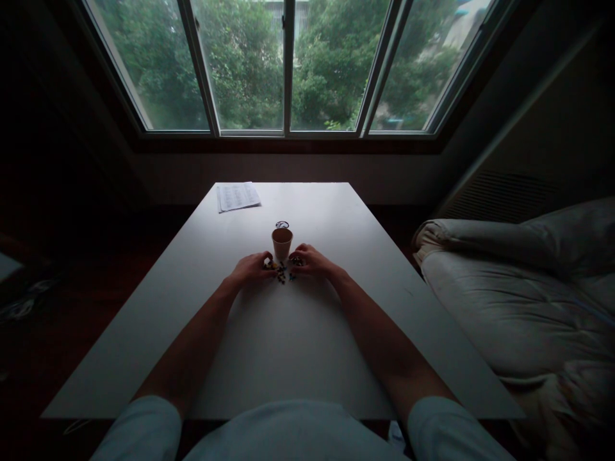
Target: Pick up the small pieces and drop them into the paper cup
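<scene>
A brown paper cup [282, 244] stands upright on the white table [293, 346]. Several small dark and coloured pieces [281, 274] lie scattered just in front of it. My left hand [253, 267] rests at the left side of the pieces, its fingers curved apart around some of them. On the right side, my right hand [311, 261] curves its spread fingers around more pieces, close to the cup. Both palms face inward, and neither hand touches the cup as far as I can see.
Behind the cup lies a small round object [282, 225] with a dark rim. Printed sheets of paper [238, 196] lie at the table's far left corner. A padded sofa [509, 301] stands to the right, and windows [288, 70] are beyond the table.
</scene>
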Demonstrator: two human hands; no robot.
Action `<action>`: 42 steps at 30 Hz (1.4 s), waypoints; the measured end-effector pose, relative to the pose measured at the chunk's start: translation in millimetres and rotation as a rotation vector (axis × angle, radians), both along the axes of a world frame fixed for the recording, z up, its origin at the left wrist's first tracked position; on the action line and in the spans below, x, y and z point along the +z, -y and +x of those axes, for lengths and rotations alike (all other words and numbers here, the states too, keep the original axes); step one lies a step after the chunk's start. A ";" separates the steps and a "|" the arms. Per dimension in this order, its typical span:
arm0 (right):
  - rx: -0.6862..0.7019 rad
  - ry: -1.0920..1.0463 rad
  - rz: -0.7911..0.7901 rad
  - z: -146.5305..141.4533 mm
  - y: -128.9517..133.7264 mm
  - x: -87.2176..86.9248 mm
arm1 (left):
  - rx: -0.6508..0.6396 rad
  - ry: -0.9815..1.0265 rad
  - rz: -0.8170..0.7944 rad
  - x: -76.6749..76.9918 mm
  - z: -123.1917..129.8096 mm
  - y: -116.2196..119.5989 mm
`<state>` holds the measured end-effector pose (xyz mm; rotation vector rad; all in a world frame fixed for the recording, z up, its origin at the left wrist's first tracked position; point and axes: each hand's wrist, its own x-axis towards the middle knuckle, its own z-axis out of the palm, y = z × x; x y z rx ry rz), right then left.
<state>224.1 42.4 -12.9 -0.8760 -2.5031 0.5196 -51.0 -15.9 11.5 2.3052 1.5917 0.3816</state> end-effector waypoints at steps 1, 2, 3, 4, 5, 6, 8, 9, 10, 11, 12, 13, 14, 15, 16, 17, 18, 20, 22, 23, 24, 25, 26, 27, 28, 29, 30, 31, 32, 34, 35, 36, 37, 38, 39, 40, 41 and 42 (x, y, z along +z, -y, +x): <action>-0.008 0.006 0.017 -1.8 1.3 0.2 | 0.003 -0.001 0.003 -0.7 0.4 -0.4; -0.015 0.011 0.034 -3.7 2.3 0.1 | 0.003 0.001 0.003 -1.2 0.6 -0.9; -0.020 0.016 0.048 -5.4 2.9 -0.5 | 0.001 0.005 0.002 -1.6 0.5 -1.5; -0.024 0.018 0.059 -6.8 3.1 -1.5 | -0.002 0.008 -0.002 -1.7 0.1 -2.1; -0.026 0.021 0.066 -7.7 2.6 -2.9 | -0.006 0.012 -0.008 -1.7 -0.5 -2.6; -0.029 0.022 0.069 -8.1 1.8 -4.7 | -0.012 0.016 -0.015 -1.6 -1.5 -3.2; -0.037 0.014 0.065 -7.6 -0.7 -8.6 | -0.025 0.024 -0.035 -1.4 -4.4 -4.4; -0.041 0.006 0.061 -6.8 -2.0 -10.6 | -0.035 0.029 -0.045 -1.3 -6.3 -5.0; -0.043 -0.003 0.055 -5.7 -3.1 -12.3 | -0.048 0.037 -0.057 -1.4 -8.2 -5.6; -0.046 -0.017 0.052 -4.6 -3.8 -13.6 | -0.058 0.048 -0.067 -1.7 -10.1 -6.2; -0.050 -0.034 0.052 -3.5 -4.0 -14.5 | -0.067 0.060 -0.076 -2.1 -11.8 -6.7; -0.048 -0.049 0.053 -2.4 -3.8 -15.0 | -0.074 0.074 -0.082 -2.6 -13.2 -7.2; -0.040 -0.059 0.056 -1.5 -3.2 -15.1 | -0.078 0.087 -0.085 -3.2 -14.1 -7.6; -0.033 -0.065 0.062 -0.6 -2.4 -14.8 | -0.078 0.097 -0.086 -3.8 -14.5 -7.8; -0.025 -0.065 0.068 0.1 -1.4 -14.4 | -0.075 0.103 -0.085 -4.3 -14.4 -7.8; -0.017 -0.056 0.075 0.6 -0.5 -13.9 | -0.069 0.107 -0.083 -4.6 -13.9 -7.7; -0.014 -0.042 0.083 0.9 0.2 -13.6 | -0.063 0.107 -0.081 -4.6 -13.2 -7.3; -0.031 -0.021 0.108 1.2 0.8 -13.6 | -0.057 0.108 -0.079 -3.6 -11.5 -6.1; -0.057 -0.014 0.142 0.9 0.3 -14.4 | -0.067 0.108 -0.085 -1.4 -10.2 -4.6; -0.071 -0.014 0.159 0.6 -0.1 -15.1 | -0.075 0.106 -0.090 -0.1 -9.9 -3.9; -0.085 -0.017 0.175 0.3 -0.5 -15.7 | -0.085 0.101 -0.095 1.2 -9.8 -3.4; -0.097 -0.017 0.189 -0.1 -0.8 -16.2 | -0.095 0.094 -0.098 2.2 -9.8 -3.0; -0.108 -0.017 0.200 -0.5 -1.0 -16.6 | -0.105 0.087 -0.100 2.8 -9.9 -2.9; -0.120 -0.019 0.208 -0.9 -1.1 -16.9 | -0.112 0.078 -0.101 2.9 -9.9 -2.9; -0.131 -0.021 0.214 -1.3 -0.9 -16.9 | -0.112 0.072 -0.098 2.4 -9.9 -3.2; -0.138 -0.023 0.218 -1.6 -0.6 -16.8 | -0.104 0.068 -0.094 1.6 -9.7 -3.5; -0.138 -0.024 0.219 -2.0 -0.1 -16.5 | -0.089 0.067 -0.089 0.4 -9.4 -3.8; -0.132 -0.022 0.218 -2.2 0.3 -16.1 | -0.069 0.066 -0.082 -0.9 -8.8 -4.0; -0.123 -0.018 0.218 -2.4 0.8 -15.8 | -0.047 0.066 -0.073 -2.1 -8.1 -4.1; -0.108 -0.006 0.221 -2.9 1.1 -15.6 | -0.019 0.061 -0.051 -3.9 -6.3 -3.6; -0.108 -0.001 0.226 -3.2 1.0 -15.8 | -0.011 0.055 -0.042 -4.2 -5.3 -3.2; -0.114 0.002 0.232 -3.6 0.6 -16.2 | -0.004 0.046 -0.034 -4.2 -4.3 -2.7; -0.125 0.004 0.237 -4.1 0.1 -16.8 | 0.003 0.037 -0.031 -4.0 -3.3 -2.2; -0.137 0.006 0.242 -4.8 -0.3 -17.4 | 0.013 0.028 -0.029 -3.8 -2.3 -1.7; -0.148 0.008 0.245 -5.8 -0.6 -18.0 | 0.025 0.021 -0.027 -3.6 -1.4 -1.4; -0.158 0.009 0.247 -6.9 -0.4 -18.5 | 0.038 0.016 -0.024 -3.6 -0.4 -1.1; -0.168 0.010 0.249 -8.3 0.3 -18.6 | 0.052 0.013 -0.019 -3.9 0.8 -0.9; -0.178 0.010 0.248 -9.9 1.6 -18.4 | 0.068 0.009 -0.011 -4.4 2.1 -0.7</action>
